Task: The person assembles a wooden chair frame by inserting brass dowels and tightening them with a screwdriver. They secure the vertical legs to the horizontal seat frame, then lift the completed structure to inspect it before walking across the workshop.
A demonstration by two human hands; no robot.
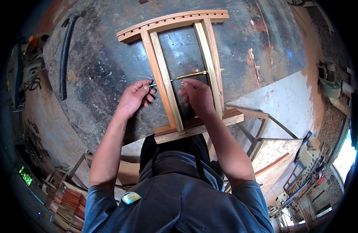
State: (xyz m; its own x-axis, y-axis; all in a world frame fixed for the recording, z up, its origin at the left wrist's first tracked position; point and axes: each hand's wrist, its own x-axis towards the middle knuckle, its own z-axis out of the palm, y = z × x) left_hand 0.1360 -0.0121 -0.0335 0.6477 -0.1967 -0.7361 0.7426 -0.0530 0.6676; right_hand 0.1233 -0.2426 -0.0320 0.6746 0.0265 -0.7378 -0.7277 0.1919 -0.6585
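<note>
A wooden frame [162, 73] lies across the metal-topped bench, with two upright rails between a drilled far crosspiece [175, 20] and a near crosspiece [200, 127]. My left hand [135, 98] is outside the left rail, its fingers closed on a thin bolt [153, 85] that passes into that rail. A metal tip shows on the rail's inner side. Between the rails, my right hand [199, 97] pinches something small at its fingertips, too small to name. Just beyond it, a brass-coloured rod [190, 75] reaches inward from the right rail.
A long black-handled hammer [65, 58] lies on the bench [97, 66] to the left. An orange and grey power tool [33, 66] sits past the left edge. Stacked wood strips [68, 206] are at lower left, and a wooden framework [260, 132] stands right of the bench.
</note>
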